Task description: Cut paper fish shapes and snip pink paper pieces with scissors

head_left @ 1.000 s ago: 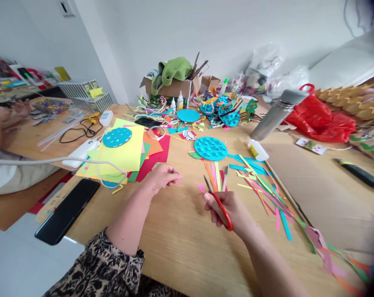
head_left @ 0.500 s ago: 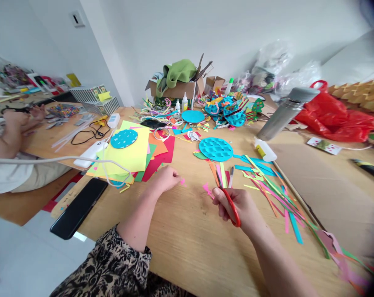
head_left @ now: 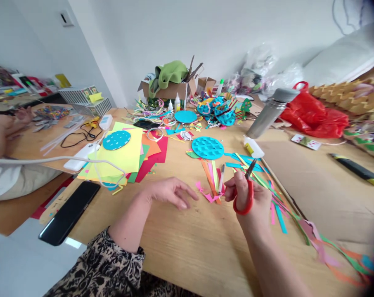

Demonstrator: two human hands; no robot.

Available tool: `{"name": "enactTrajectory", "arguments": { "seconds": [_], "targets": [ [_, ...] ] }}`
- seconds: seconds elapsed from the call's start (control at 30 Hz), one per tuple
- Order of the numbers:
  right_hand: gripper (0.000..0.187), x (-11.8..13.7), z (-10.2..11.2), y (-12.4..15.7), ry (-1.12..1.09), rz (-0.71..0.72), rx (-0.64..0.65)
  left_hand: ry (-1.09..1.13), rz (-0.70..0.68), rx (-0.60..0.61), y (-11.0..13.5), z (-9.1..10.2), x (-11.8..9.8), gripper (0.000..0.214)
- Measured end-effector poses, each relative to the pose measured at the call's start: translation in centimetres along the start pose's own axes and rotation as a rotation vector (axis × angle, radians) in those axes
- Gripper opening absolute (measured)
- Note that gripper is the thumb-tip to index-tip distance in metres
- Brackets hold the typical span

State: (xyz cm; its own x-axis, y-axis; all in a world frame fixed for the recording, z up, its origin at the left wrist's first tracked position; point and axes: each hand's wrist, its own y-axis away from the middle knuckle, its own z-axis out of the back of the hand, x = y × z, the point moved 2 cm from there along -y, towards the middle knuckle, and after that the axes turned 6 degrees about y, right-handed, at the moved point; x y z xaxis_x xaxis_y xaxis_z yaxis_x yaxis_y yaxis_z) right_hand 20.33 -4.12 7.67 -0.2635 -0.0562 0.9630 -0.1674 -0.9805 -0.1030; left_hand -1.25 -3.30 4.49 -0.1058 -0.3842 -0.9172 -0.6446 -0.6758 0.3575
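My right hand (head_left: 248, 197) grips red-handled scissors (head_left: 245, 194), blades pointing up and away toward the coloured paper strips (head_left: 261, 181). My left hand (head_left: 170, 192) hovers just over the wooden table (head_left: 190, 239) with fingers spread and nothing in it. A pink paper scrap (head_left: 205, 194) lies between both hands. Beyond it are a few upright strips (head_left: 214, 177), a pen (head_left: 221, 179) and a teal woven paper disc (head_left: 207, 147).
A black phone (head_left: 67, 212) lies at the left table edge beside a stack of coloured sheets (head_left: 128, 156). A glue bottle (head_left: 252, 147), a steel flask (head_left: 269, 113), a red bag (head_left: 317, 119) and cardboard (head_left: 323, 185) sit to the right. Another person's arm (head_left: 1, 128) rests far left.
My left hand has let go of the small pink piece and opened its fingers. My right hand has swung the scissors from pointing left to pointing up and right.
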Motion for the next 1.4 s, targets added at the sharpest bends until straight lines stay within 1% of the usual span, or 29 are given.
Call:
{"name": "enactTrajectory", "arguments": {
  "seconds": [0.03, 0.07, 0.1, 0.13, 0.17, 0.2, 0.23, 0.27, 0.3, 0.33, 0.4, 0.47, 0.5, 0.57, 0.63, 0.67, 0.73, 0.8, 0.9, 0.97, 1.07, 1.17, 1.27, 1.33, 1.4],
  "targets": [
    [0.048, 0.0, 0.1, 0.0, -0.009, 0.005, -0.004, -0.018, 0.002, 0.071, 0.0, -0.6, 0.0, 0.041],
    [0.048, -0.1, 0.1, -0.1, -0.028, 0.013, -0.011, -0.035, 0.025, 0.112, -0.1, -1.0, 0.1, 0.041],
    [0.047, -0.1, 0.2, -0.1, -0.053, 0.023, -0.021, -0.05, 0.049, 0.115, -0.2, -1.3, 0.3, 0.037],
    [0.047, -0.1, 0.2, -0.2, -0.08, 0.034, -0.043, -0.062, 0.071, 0.091, -0.5, -1.5, 0.6, 0.031],
    [0.046, -0.1, 0.3, -0.2, -0.103, 0.044, -0.07, -0.07, 0.079, 0.029, -0.9, -1.5, 0.9, 0.024],
    [0.046, -0.1, 0.4, -0.2, -0.114, 0.052, -0.099, -0.09, 0.068, -0.057, -1.3, -1.4, 1.2, 0.02],
    [0.045, -0.1, 0.4, -0.2, -0.119, 0.057, -0.127, -0.11, 0.026, -0.148, -1.7, -1.3, 1.4, 0.017],
    [0.044, -0.1, 0.5, -0.2, -0.113, 0.058, -0.135, -0.134, -0.035, -0.242, -2.1, -1.1, 1.6, 0.014],
    [0.043, -0.1, 0.6, -0.2, -0.097, 0.056, -0.128, -0.174, -0.092, -0.31, -2.5, -0.9, 1.7, 0.012],
    [0.042, -0.3, 0.7, -0.2, -0.064, 0.052, -0.092, -0.218, -0.138, -0.361, -2.8, -0.6, 1.8, 0.01],
    [0.038, -0.9, 0.9, -0.4, 0.072, 0.046, 0.041, -0.282, -0.208, -0.475, -3.0, 0.0, 2.0, 0.009],
    [0.028, -1.8, 1.0, -0.6, 0.251, 0.094, 0.186, -0.299, -0.274, -0.628, -2.9, 0.8, 1.8, 0.013],
    [0.023, -2.3, 1.1, -0.7, 0.326, 0.166, 0.229, -0.289, -0.304, -0.72, -2.6, 1.3, 1.7, 0.015],
    [0.012, -3.1, 1.0, -0.8, 0.444, 0.398, 0.289, -0.287, -0.354, -0.879, -2.0, 2.0, 1.3, 0.017],
    [0.003, -3.8, 0.7, -0.7, 0.568, 0.583, 0.346, -0.328, -0.42, -1.004, -1.4, 2.6, 0.7, 0.02],
    [0.006, -4.1, 0.4, -0.6, 0.62, 0.645, 0.362, -0.332, -0.455, -1.056, -1.2, 2.8, 0.6, 0.023],
    [0.014, -4.5, 0.0, -0.3, 0.69, 0.726, 0.409, -0.312, -0.495, -1.117, -0.8, 3.2, 0.4, 0.026],
    [0.018, -4.8, -0.3, 0.2, 0.725, 0.777, 0.445, -0.28, -0.511, -1.144, -0.7, 3.4, 0.4, 0.026],
    [0.017, -4.9, -0.5, 0.7, 0.794, 0.826, 0.453, -0.261, -0.536, -1.18, -0.6, 3.7, 0.6, 0.025],
    [0.015, -5.0, -0.6, 0.9, 0.873, 0.85, 0.431, -0.261, -0.555, -1.198, -0.5, 3.7, 0.6, 0.025],
    [0.018, -5.0, -0.9, 1.2, 0.978, 0.876, 0.377, -0.265, -0.577, -1.202, -0.3, 3.4, 0.4, 0.027],
    [0.02, -5.0, -1.5, 1.3, 1.053, 0.873, 0.34, -0.292, -0.586, -1.175, -0.3, 2.9, 0.1, 0.028],
    [0.017, -5.2, -2.1, 1.4, 1.11, 0.869, 0.324, -0.341, -0.617, -1.141, -0.5, 2.3, 0.0, 0.029],
    [0.015, -5.3, -2.2, 1.4, 1.103, 0.868, 0.317, -0.355, -0.634, -1.101, -0.8, 2.1, 0.2, 0.034],
    [0.016, -5.4, -2.3, 1.3, 1.062, 0.853, 0.309, -0.347, -0.618, -1.033, -1.2, 1.9, 0.6, 0.041]
  ]
}}
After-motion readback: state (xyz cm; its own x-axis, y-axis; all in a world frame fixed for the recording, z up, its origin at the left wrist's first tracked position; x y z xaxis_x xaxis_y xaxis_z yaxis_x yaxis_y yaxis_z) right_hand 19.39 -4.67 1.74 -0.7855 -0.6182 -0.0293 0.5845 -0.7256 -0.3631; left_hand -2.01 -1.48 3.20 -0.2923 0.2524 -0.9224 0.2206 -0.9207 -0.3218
